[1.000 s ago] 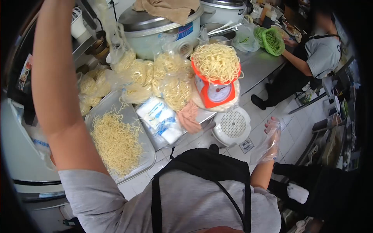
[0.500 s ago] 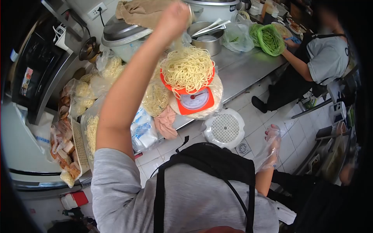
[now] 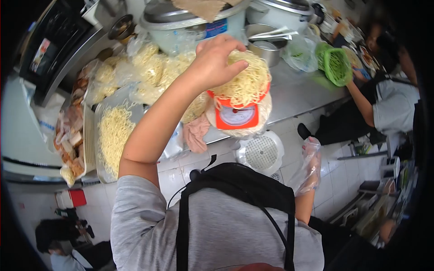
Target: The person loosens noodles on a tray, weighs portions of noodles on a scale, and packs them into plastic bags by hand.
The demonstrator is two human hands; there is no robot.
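Note:
My left hand [image 3: 220,61], bare, is at the left edge of a heap of yellow noodles [image 3: 251,79], its thumb and fingers apart and nothing visible between them. The noodles fill the red pan of a kitchen scale [image 3: 237,116] with a round dial. Off to the right, over the floor, hangs my right hand [image 3: 312,156] in a clear plastic glove, fingers loosely curled and apart, with nothing seen in it. More noodles [image 3: 114,140] lie loose in a metal tray at the left. Bagged noodles [image 3: 151,67] sit behind it.
Behind the scale stand a large cooker [image 3: 190,29] and a metal pot [image 3: 266,52]. A pink cloth [image 3: 195,134] hangs at the counter edge, near a white perforated stool [image 3: 260,152]. A co-worker [image 3: 393,106] at the right is beside a green bag of beans [image 3: 337,67].
My left hand has come down from above the cooker to the noodles on the scale, and its fingers have opened. The right hand stays low at the side. The camera view has shifted.

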